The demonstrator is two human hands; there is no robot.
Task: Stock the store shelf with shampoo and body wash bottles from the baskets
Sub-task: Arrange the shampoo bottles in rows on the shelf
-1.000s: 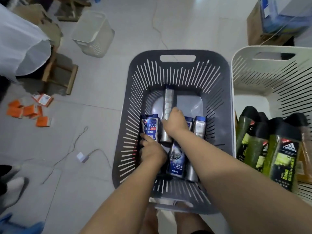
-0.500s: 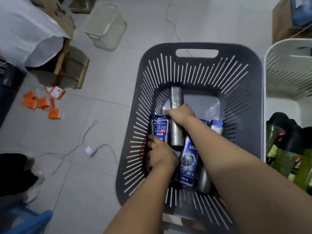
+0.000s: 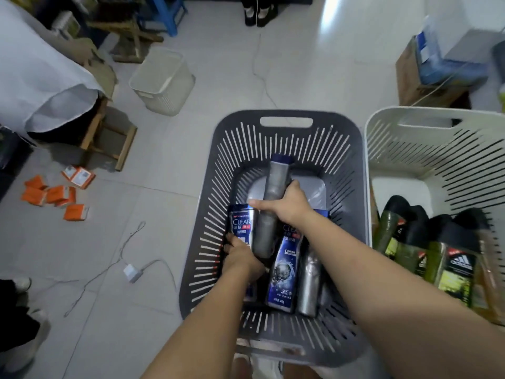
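A grey slotted basket (image 3: pixel 352 170) stands on the floor below me and holds several blue and silver shampoo bottles. My right hand (image 3: pixel 287 205) grips a silver bottle with a blue cap (image 3: pixel 274 187) around its middle, lifted above the others. My left hand (image 3: pixel 240 258) holds the lower part of a blue CLEAR bottle (image 3: pixel 241 222) at the basket's left side. Another blue bottle (image 3: pixel 284 272) and a silver one (image 3: pixel 310 280) lie beside them. A white basket (image 3: pixel 437 149) to the right holds several green Adidas body wash bottles (image 3: pixel 453 272).
A small cream bin (image 3: pixel 161 80) lies on the tiled floor at the back left. Orange boxes (image 3: pixel 57 194) are scattered at the left, with a white charger and cable (image 3: pixel 132 272) nearer. A cardboard box (image 3: pixel 426 77) stands at the back right. Someone's shoes (image 3: pixel 258 12) show at the top.
My right hand has raised the silver bottle higher, so its blue cap now shows. My left hand stays on the CLEAR bottle. The view has tilted up.
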